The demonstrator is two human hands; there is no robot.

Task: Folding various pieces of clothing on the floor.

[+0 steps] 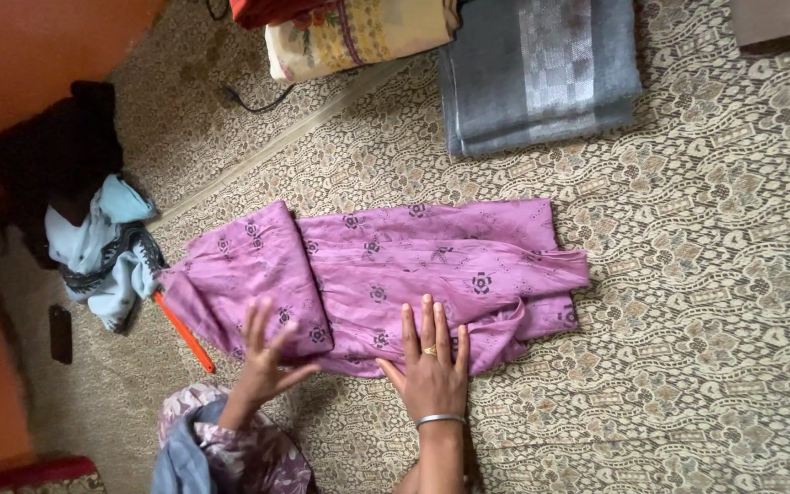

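A purple garment (386, 274) with dark flower prints lies folded lengthwise on a patterned beige cover (706, 302). My left hand (265, 359) rests with fingers spread on the garment's near left part, at its lower edge. My right hand (432, 361), with a ring and a metal bangle, presses flat on the garment's near middle edge. Neither hand grips anything.
A light blue cloth (107, 252) and a dark bundle (52, 151) lie at the left. An orange stick (185, 334) lies beside the garment's left end. A folded grey blanket (537, 69) and a floral cushion (358, 32) sit at the top. A black cable (253, 101) runs nearby.
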